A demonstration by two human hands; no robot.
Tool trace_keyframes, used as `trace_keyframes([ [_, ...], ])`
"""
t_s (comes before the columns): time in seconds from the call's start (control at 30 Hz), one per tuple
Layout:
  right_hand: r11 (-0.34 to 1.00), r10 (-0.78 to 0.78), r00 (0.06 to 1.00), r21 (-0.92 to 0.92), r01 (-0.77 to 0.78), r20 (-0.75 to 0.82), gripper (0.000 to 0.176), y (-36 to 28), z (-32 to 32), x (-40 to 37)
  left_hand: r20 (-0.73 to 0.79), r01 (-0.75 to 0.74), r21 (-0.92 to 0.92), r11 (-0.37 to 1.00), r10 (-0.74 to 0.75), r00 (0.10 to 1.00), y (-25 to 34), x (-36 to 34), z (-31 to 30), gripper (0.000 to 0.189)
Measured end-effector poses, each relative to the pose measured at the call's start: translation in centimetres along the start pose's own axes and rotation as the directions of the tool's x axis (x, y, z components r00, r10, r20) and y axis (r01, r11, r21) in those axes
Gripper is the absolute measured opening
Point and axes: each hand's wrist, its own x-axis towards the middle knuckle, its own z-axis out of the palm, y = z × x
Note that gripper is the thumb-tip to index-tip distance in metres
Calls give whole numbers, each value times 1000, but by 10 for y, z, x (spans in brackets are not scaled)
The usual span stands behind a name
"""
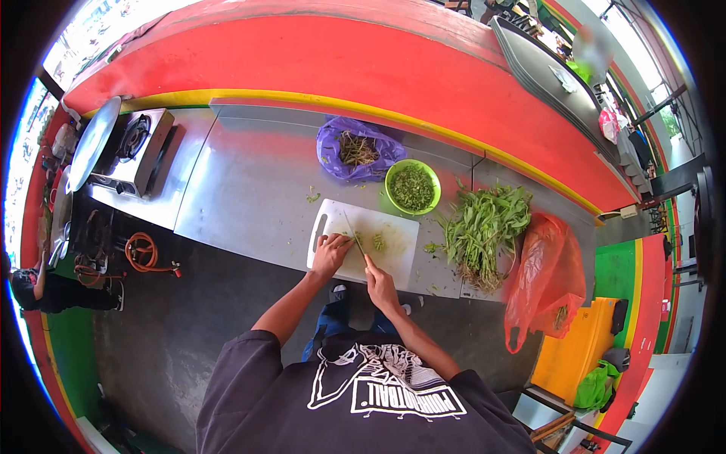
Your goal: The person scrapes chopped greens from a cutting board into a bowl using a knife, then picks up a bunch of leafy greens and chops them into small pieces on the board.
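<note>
A white cutting board lies near the front edge of the metal counter. My right hand grips a knife by its handle, its blade slanting up and left across the board. Close to the left of the blade, the curled fingers of my left hand press down on some leafy greens, mostly hidden beneath them. Just right of the blade sits a small heap of chopped greens. Behind the board stands a lime-green bowl filled with chopped greens.
A purple bag with stems is beside the bowl. To the right lie a pile of leafy greens and a red plastic bag hanging over the counter edge. A gas stove stands left. Another person is at far left.
</note>
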Motion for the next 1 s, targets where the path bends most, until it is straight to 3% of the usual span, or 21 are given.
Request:
trace_keyframes([
  [0.27, 990, -41, 999, -136, 42, 15, 42, 11, 13, 14, 22, 12, 14, 1000, -12, 1000, 4, 2, -4, 27],
  [0.47, 998, -64, 997, 11, 65, -45, 43, 3, 13, 22, 10, 18, 76, 997, -18, 1000, 1, 0, -3, 27],
  [0.6, 1000, -4, 1000, -5, 4, 2, 43, 6, 10, 0, -9, 16, -4, 1000, -16, 1000, -1, -2, 0, 27],
  [0.7, 999, 31, 999, -27, -30, 36, 42, 3, 9, -3, -10, 9, 1, 1000, -9, 1000, -3, -3, 0, 26],
  [0.77, 986, 52, 996, -160, -40, 71, 42, -1, 8, 5, 0, 0, 17, 1000, 0, 1000, 0, -1, -1, 26],
  [0.87, 995, -42, 999, -86, 43, 10, 42, 9, 19, 22, 2, 15, -10, 1000, -15, 1000, 2, 0, -4, 26],
  [1.0, 999, -7, 1000, -36, 7, 18, 42, 2, 12, 22, -3, 3, 57, 998, -3, 1000, 2, 0, -9, 26],
])
